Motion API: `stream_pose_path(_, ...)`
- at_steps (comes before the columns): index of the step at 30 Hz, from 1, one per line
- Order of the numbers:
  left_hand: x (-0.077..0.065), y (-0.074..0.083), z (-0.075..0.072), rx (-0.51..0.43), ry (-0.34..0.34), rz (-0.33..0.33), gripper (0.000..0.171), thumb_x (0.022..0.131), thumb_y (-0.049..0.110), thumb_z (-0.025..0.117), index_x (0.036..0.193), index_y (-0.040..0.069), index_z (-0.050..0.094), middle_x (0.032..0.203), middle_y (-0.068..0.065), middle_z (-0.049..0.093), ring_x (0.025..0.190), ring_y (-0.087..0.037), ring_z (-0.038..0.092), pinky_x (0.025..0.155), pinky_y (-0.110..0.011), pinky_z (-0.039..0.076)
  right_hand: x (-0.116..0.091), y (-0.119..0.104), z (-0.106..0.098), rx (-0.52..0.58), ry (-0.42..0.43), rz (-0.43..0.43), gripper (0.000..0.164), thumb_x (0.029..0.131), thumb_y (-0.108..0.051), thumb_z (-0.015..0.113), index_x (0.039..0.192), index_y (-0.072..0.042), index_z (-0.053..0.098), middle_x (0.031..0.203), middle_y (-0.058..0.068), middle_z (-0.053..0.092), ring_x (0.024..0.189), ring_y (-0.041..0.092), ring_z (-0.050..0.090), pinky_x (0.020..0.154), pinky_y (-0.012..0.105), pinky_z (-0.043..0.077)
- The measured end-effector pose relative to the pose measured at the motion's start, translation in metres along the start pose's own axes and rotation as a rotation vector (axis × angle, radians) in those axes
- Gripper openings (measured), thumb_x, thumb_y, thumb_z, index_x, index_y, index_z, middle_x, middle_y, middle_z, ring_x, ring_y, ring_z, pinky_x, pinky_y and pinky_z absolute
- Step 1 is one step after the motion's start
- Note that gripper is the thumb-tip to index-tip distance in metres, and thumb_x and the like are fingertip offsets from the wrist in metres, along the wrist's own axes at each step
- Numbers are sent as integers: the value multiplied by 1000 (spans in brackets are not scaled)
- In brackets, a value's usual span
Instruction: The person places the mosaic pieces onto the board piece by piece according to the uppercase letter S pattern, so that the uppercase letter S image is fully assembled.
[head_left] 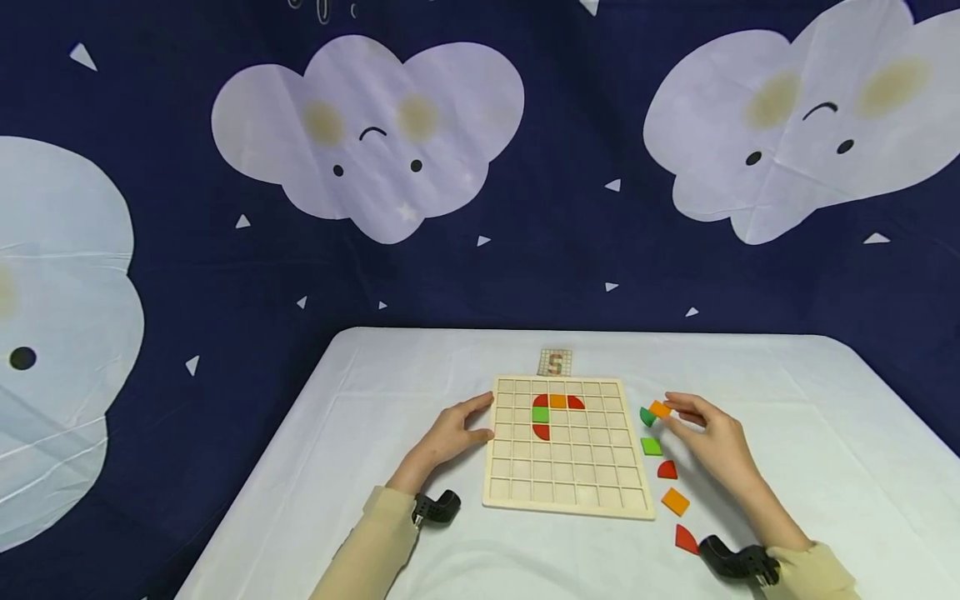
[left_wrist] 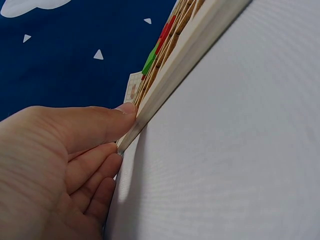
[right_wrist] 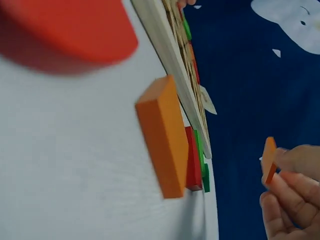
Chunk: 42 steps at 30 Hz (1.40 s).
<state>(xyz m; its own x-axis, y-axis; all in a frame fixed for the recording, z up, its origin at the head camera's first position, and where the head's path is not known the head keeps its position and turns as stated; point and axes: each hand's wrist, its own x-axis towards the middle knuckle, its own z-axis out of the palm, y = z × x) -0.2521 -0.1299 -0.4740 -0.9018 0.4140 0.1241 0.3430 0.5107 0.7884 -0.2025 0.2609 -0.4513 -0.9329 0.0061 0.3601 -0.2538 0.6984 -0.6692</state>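
A wooden grid board [head_left: 566,492] lies on the table with red, orange and green pieces set in its upper left cells. The left hand [head_left: 450,429] rests against the board's left edge, thumb and fingertips touching its side; the left wrist view shows the thumb [left_wrist: 100,125] at the rim. To the right of the board, the right hand [head_left: 712,442] pinches an orange square tile [right_wrist: 269,160] between thumb and fingers, raised above the table. Just behind that tile is a dark green piece [head_left: 647,417], partly hidden in the head view.
Along the board's right side lie a light green square [head_left: 652,447], a red quarter-round piece [head_left: 667,471], another orange square [head_left: 676,502] and a further red piece [head_left: 686,539]. A small pattern card [head_left: 555,362] sits behind the board. A dark cloud-print cloth [head_left: 570,275] hangs behind the white table.
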Motion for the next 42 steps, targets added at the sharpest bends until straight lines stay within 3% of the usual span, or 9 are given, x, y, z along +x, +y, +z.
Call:
stream_pose_path(14,-1,1,0,-14,1,-4,63,85,11,70,141,1,42,139,-12,48,131,-26,39,108,-40,30,25,-37,29,138,-72,-60,40,90,-23,66,124,-3,60,114,15,65,104,36,59,86,49,50)
stream_pose_path(24,1,0,1,12,3,9,63,85,12,70,141,1,42,139,-12,47,131,-26,39,108,-40,32,32,-57,59,253,-131,-92,37,87,-11,69,122,-4,61,113,12,65,103,32,61,86,48,50)
stream_pose_path(42,1,-2,1,11,2,6,63,85,12,70,141,1,42,139,-11,47,131,-25,39,108,-39,31,26,-60,83,311,-238,-137,37,86,-4,67,122,-5,61,110,9,66,100,30,62,83,46,52)
